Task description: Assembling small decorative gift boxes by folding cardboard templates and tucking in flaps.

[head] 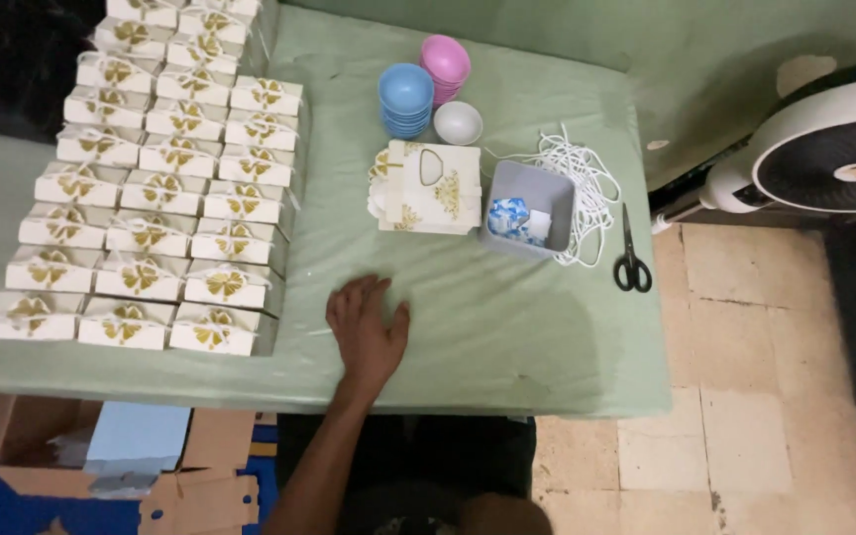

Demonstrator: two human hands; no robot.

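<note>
Matt green cloth [507, 327], glossy plastic bowls [406, 94], paper boxes [141, 277]

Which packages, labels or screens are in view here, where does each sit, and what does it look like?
Finished gift boxes: rows on the table's left side, small white boxes with gold bow-like motifs and white ties.
Flat unassembled boxes: stacked mid-table ahead of the hand, white with gold print.
Small packets: inside the grey tub, blue and white.
Cardboard boxes: on the floor below the table edge, brown.
No screens visible.

Bare green worktop [507, 327] lies open ahead of my grip [366, 332]. Rows of small white paper boxes with gold bows [151, 188] block the left; a grey plastic tub [530, 208] stands ahead.
</note>
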